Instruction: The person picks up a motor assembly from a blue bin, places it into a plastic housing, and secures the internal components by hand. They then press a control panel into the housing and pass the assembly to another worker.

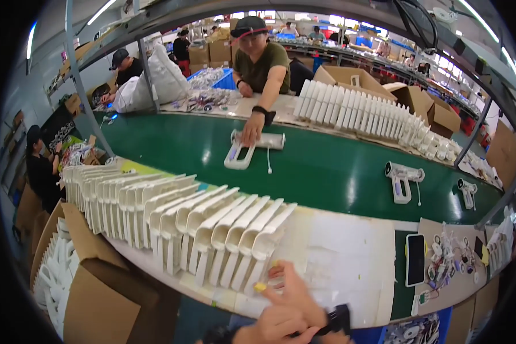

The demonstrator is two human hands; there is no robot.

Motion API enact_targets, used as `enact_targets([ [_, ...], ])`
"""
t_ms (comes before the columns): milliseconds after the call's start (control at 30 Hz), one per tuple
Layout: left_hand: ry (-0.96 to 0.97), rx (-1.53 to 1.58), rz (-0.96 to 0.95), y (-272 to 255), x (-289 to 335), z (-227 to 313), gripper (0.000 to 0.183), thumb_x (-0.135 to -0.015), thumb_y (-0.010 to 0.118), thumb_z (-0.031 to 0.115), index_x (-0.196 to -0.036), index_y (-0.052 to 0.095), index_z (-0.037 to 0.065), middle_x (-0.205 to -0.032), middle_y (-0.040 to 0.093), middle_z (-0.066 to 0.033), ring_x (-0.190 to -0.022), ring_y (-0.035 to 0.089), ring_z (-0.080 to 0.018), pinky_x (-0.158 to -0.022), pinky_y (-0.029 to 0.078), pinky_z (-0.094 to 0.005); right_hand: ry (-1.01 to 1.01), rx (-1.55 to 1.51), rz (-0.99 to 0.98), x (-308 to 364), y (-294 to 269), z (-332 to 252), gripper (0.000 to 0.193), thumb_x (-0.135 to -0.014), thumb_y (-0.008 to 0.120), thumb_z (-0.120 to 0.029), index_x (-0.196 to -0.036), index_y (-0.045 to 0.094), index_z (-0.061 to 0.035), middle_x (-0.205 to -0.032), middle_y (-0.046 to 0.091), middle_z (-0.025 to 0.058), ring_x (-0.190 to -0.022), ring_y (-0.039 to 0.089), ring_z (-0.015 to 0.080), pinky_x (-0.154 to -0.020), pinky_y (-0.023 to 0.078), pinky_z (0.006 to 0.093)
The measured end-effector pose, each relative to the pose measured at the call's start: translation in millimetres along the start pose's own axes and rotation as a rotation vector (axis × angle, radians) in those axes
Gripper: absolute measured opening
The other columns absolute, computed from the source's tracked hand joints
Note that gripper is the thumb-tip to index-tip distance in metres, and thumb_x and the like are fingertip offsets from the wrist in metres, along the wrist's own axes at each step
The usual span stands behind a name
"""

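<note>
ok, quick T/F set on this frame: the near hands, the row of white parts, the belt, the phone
1. The person's hands are at the near end of the row of white plastic parts. True.
2. The conveyor belt is blue. False: it is green.
3. A co-worker's hand across the belt rests on a white handled unit. True.
4. The belt carries nothing else. False: two more white units lie further along to the right.
5. The dark phone lies on the belt. False: it lies on the work surface at the near right, beside small cable parts.
</note>
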State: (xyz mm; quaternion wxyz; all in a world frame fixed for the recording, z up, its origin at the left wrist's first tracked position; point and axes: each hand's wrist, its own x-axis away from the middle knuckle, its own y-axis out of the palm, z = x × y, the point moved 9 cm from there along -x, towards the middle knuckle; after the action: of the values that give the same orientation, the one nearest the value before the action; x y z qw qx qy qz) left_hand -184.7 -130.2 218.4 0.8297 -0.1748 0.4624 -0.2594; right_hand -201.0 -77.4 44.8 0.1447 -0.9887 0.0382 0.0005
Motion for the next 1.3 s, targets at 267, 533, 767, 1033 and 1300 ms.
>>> enact_targets([
  [267, -0.248, 0.124, 0.423, 28.7, 118.0, -27.1, 0.028, -0.076, 0.072, 0.003, -0.06, 0.049, 0.008, -0.051, 0.043, -0.007, -0.041, 0.046, -0.0232, -0.04, 0.034, -0.0324, -0.032, -0.245, 0.248, 20.9, 19.9, 54.3, 0.069, -0.067, 0.083, -0.014, -0.121, 0.043, 0.0035, -0.101, 0.062, 0.0141, -0.083, 0.062, 0.0204, -0.072, 0.052, 0.0318],
  [533, -0.23, 0.107, 0.063, 81.1, 90.8, -32.1, 0.016, -0.081, 0.066, 0.02, -0.087, 0.059, 0.006, -0.087, 0.059, -0.0124, -0.081, 0.058, -0.0284, -0.071, 0.045, -0.0431, -0.303, 0.539, 0.22, 76.0, -63.5, -36.8, 0.039, -0.073, 0.071, -0.011, -0.106, 0.055, 0.0005, -0.091, 0.057, 0.0179, -0.078, 0.055, 0.036, -0.069, 0.046, 0.0408],
  [767, -0.053, -0.206, -0.177, 153.0, 52.1, -78.9, 0.029, -0.084, 0.062, 0.032, -0.099, 0.062, 0.007, -0.108, 0.061, -0.012, -0.108, 0.057, -0.0295, -0.09, 0.042, -0.0587, -0.173, 0.422, 0.216, 79.7, -87.6, -6.6, 0.022, -0.076, 0.069, -0.008, -0.094, 0.062, 0.0027, -0.097, 0.061, 0.0226, -0.087, 0.059, 0.0401, -0.071, 0.049, 0.0405],
  [1033, -0.125, -0.431, -0.342, 182.1, 47.5, -107.4, 0.034, -0.086, 0.058, 0.039, -0.105, 0.064, 0.011, -0.138, 0.044, -0.0141, -0.128, 0.042, -0.0326, -0.101, 0.02, -0.0718, -0.358, 0.767, 0.515, -4.6, -187.3, 39.0, 0.037, -0.072, 0.068, -0.006, -0.106, 0.058, 0.0027, -0.126, 0.054, 0.0219, -0.114, 0.051, 0.0384, -0.096, 0.041, 0.0445],
  [1300, -0.057, -0.321, -0.361, 178.9, 47.3, -111.6, 0.032, -0.086, 0.058, 0.038, -0.104, 0.065, 0.011, -0.139, 0.045, -0.0136, -0.125, 0.045, -0.0322, -0.101, 0.024, -0.0684, -0.336, 0.61, 0.348, -28.1, -173.5, 63.1, 0.027, -0.078, 0.064, -0.007, -0.103, 0.061, 0.0032, -0.138, 0.045, 0.0239, -0.116, 0.049, 0.0394, -0.097, 0.041, 0.0434],
])
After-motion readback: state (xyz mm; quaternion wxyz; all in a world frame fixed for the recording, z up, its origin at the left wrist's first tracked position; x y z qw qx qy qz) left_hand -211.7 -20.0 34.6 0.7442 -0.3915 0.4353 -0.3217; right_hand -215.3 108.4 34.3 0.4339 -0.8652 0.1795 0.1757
